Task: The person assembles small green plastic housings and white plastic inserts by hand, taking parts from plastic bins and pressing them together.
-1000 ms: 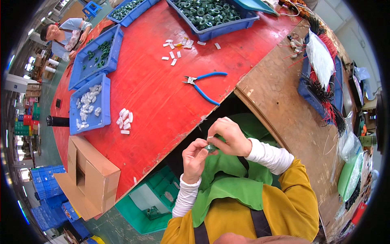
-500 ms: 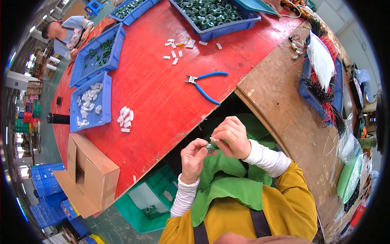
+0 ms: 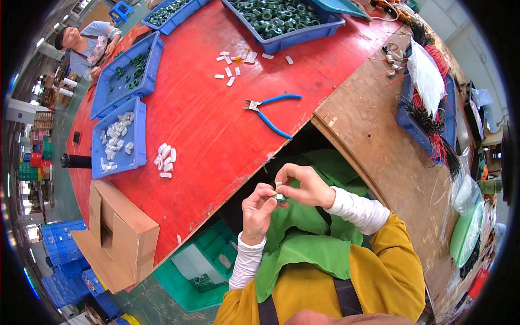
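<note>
My left hand (image 3: 256, 214) pinches a small dark green ring (image 3: 280, 199) between thumb and fingers, above my lap at the table's edge. My right hand (image 3: 306, 186) is closed on a small white strip (image 3: 278, 184) right at the ring's upper side. Fingers partly hide both pieces, so I cannot tell whether the strip touches or wraps the ring. Cutting pliers with blue handles (image 3: 277, 99) lie with jaws apart on the red tabletop (image 3: 200, 116). A small pile of white pieces (image 3: 165, 157) rests left of my hands.
Blue trays hold green rings (image 3: 276, 19) at the back and white pieces (image 3: 115, 140) at the left. More white strips (image 3: 228, 72) are scattered behind the pliers. An open cardboard box (image 3: 145, 241) stands front left, a green bin (image 3: 184, 290) below. Wires fill a tray (image 3: 403, 116) at right. A person (image 3: 86, 51) sits far left.
My right hand has shifted slightly left and down, bringing the white strip onto the ring's upper side. The left hand stays nearly in place with the ring.
</note>
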{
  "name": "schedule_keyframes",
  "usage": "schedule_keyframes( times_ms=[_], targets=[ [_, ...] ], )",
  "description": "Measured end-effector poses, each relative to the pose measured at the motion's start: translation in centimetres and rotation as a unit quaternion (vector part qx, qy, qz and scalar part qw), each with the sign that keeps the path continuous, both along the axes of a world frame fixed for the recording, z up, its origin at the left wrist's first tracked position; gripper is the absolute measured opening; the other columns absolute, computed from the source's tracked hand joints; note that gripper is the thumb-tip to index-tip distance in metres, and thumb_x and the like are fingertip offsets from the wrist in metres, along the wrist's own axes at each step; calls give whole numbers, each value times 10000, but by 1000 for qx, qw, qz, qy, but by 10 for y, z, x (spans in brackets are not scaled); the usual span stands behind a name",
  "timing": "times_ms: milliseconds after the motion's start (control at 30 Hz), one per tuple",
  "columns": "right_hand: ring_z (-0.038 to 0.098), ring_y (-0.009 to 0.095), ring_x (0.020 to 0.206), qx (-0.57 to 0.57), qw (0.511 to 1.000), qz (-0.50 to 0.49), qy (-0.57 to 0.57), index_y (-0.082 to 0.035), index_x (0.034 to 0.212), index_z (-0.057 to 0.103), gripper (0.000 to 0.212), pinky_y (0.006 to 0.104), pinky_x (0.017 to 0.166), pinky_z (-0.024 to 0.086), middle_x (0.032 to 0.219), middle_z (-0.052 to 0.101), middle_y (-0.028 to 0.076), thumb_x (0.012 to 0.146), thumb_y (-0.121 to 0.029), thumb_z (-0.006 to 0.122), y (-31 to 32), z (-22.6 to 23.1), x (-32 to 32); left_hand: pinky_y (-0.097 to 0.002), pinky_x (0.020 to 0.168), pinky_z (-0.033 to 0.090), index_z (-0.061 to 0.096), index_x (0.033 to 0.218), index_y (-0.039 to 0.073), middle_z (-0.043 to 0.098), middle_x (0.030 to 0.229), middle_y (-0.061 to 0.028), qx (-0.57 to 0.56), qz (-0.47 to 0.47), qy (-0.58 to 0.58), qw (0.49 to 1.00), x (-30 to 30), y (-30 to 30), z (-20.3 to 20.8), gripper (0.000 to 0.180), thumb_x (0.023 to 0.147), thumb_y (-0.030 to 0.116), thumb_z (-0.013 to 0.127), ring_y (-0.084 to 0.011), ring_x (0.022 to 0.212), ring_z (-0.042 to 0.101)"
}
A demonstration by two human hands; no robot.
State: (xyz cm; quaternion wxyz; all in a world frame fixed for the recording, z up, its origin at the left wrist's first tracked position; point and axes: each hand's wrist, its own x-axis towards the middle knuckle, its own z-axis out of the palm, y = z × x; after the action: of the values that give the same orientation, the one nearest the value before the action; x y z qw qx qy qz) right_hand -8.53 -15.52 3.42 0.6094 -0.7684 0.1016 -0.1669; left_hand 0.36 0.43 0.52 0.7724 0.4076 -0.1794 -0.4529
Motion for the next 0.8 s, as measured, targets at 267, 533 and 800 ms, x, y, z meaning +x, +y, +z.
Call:
schedule_keyframes(
  times_ms=[267, 533, 800],
  targets=[
    [589, 72, 752, 342, 936, 30, 79, 18, 972, 623, 175, 223, 651, 478, 821, 621, 5, 927, -151, 608, 7, -9, -9, -393, 786, 589, 614, 1011, 7, 548, 1025, -75, -28, -2, 71, 997, -3, -2, -1, 138, 894, 79, 627, -205, 896, 636],
    [621, 251, 800, 21, 998, -51, -31, 16, 957, 661, 127, 321, 676, 502, 890, 606, 122, 877, -67, 609, 21, -9, -16, -418, 830, 579, 599, 1014, 10, 570, 1108, -95, -37, 52, 128, 990, -6, -6, -4, 115, 910, 59, 597, -215, 932, 635],
    [598, 257, 781, -29, 993, -98, -51, 5, 932, 652, 133, 349, 652, 497, 903, 595, 113, 813, -52, 673, 25, -10, -15, -395, 838, 546, 563, 1047, 24, 626, 1018, -95, -42, 53, 140, 988, -9, -8, -4, 124, 931, 66, 571, -191, 904, 633]
  ],
)
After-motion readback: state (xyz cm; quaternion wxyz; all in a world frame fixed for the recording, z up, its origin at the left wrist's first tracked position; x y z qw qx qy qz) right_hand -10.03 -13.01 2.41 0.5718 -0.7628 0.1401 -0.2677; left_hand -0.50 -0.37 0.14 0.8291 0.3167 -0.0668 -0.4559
